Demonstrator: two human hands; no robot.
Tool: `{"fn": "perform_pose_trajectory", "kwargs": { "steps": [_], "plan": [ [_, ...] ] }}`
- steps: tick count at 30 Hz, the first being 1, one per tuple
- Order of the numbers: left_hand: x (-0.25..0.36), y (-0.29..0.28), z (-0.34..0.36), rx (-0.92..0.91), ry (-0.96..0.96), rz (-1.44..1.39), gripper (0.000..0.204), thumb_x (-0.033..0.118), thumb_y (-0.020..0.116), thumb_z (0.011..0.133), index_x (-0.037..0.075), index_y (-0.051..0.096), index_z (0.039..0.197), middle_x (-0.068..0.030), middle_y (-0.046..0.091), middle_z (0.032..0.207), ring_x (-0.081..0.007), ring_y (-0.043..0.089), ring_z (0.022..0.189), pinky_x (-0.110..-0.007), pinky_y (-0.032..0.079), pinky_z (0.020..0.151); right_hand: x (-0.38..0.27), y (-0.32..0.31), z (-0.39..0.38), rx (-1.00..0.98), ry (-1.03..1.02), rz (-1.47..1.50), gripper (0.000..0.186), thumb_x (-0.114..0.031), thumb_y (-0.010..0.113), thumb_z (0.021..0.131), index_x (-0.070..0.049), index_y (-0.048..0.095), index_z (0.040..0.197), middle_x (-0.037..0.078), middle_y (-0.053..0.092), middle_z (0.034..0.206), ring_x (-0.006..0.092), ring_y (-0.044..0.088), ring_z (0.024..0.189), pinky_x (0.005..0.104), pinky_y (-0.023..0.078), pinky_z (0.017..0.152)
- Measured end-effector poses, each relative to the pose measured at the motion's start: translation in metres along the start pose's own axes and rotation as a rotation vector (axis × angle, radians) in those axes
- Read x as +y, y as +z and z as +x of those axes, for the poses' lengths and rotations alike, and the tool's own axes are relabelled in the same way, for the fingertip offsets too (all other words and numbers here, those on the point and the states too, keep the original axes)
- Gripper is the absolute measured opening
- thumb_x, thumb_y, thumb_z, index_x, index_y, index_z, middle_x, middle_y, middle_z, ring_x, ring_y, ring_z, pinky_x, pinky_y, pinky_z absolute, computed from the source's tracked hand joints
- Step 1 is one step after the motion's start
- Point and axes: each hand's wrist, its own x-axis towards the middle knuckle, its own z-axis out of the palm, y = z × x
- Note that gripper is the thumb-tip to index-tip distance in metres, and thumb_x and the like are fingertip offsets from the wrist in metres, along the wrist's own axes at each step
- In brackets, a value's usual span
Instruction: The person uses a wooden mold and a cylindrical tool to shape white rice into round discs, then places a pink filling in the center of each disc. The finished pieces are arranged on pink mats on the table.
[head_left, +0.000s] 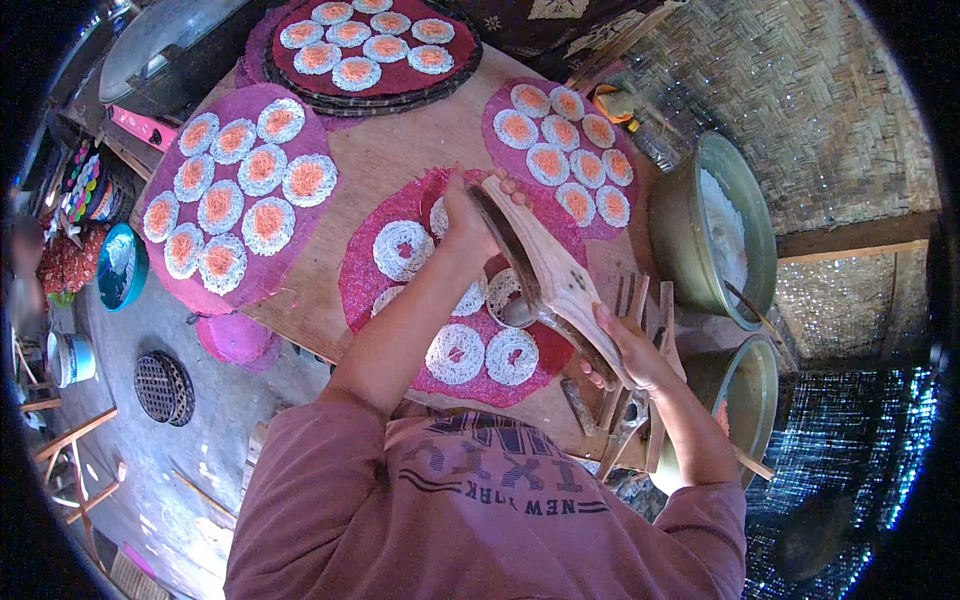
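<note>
Both my hands hold a long pale wooden hand press [558, 268], slanting over a round pink cloth [548, 362]. My left hand [472, 215] is wrapped round its far end. Nearer me, my right hand [628, 350] grips the other end. Beneath the press hangs a round metal cup [516, 311], low over the cloth. White lacy noodle rounds lie on this cloth, among them a flat one with a hole in its middle [402, 250] and another near the front [455, 353]. The press and my left arm hide some of the rounds.
Rounds topped with orange shreds cover a pink cloth at left [290, 258], another at right [600, 228] and a dark-rimmed tray [470, 70] at the back. Two large basins [680, 215] stand right. Wooden pieces [667, 330] lie by my right hand.
</note>
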Motion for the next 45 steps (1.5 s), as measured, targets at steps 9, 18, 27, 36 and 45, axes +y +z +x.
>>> {"fn": "perform_pose_trajectory", "kwargs": {
  "steps": [9, 18, 27, 36, 45],
  "plan": [
    [0.027, 0.038, 0.009, -0.243, 0.083, 0.101, 0.046, 0.054, 0.040, 0.093, 0.014, 0.053, 0.076, 0.0017, 0.048, 0.060, -0.0182, 0.049, 0.056, -0.038, 0.044, 0.065, -0.014, 0.010, 0.017, 0.027, -0.201, -0.139, 0.072, -0.067, 0.045, 0.090, 0.002, 0.061, 0.103, 0.008, 0.064, 0.069, 0.0171, 0.060, 0.051, 0.0303, 0.049, 0.045],
    [0.057, 0.131, -0.023, -0.876, -0.024, -0.117, 0.046, 0.057, 0.044, 0.093, 0.019, 0.055, 0.071, 0.0055, 0.050, 0.058, -0.0131, 0.049, 0.054, -0.034, 0.043, 0.064, 0.017, 0.016, 0.095, 0.540, -0.481, -1.108, 0.056, -0.048, 0.051, 0.095, -0.004, 0.052, 0.130, 0.021, 0.066, 0.100, 0.0270, 0.068, 0.080, 0.0375, 0.056, 0.068],
    [0.060, 0.138, -0.034, -1.051, -0.107, -0.105, 0.049, 0.054, 0.035, 0.098, 0.017, 0.060, 0.078, 0.0044, 0.055, 0.062, -0.0143, 0.049, 0.057, -0.034, 0.040, 0.066, 0.035, -0.005, 0.093, 0.572, -0.522, -0.929, 0.064, -0.056, 0.047, 0.093, -0.003, 0.054, 0.128, 0.020, 0.067, 0.103, 0.0258, 0.068, 0.083, 0.0357, 0.055, 0.071],
    [0.036, 0.128, -0.027, -1.090, -0.124, -0.049, 0.043, 0.045, 0.034, 0.102, 0.015, 0.056, 0.079, 0.0032, 0.058, 0.067, -0.0129, 0.054, 0.062, -0.032, 0.043, 0.070, 0.074, -0.025, 0.037, 0.434, -0.327, -0.805, 0.073, -0.065, 0.043, 0.090, -0.003, 0.056, 0.126, 0.019, 0.067, 0.106, 0.0247, 0.068, 0.086, 0.0339, 0.054, 0.074],
    [-0.013, 0.103, -0.005, -0.775, -0.103, 0.059, 0.060, 0.067, 0.035, 0.092, 0.013, 0.057, 0.076, -0.0012, 0.052, 0.060, -0.0202, 0.053, 0.061, -0.043, 0.046, 0.075, 0.028, -0.034, -0.029, 0.004, -0.220, 0.228, 0.071, -0.064, 0.035, 0.095, -0.003, 0.054, 0.127, 0.018, 0.066, 0.096, 0.0227, 0.065, 0.073, 0.0315, 0.050, 0.061]
  ]
}}
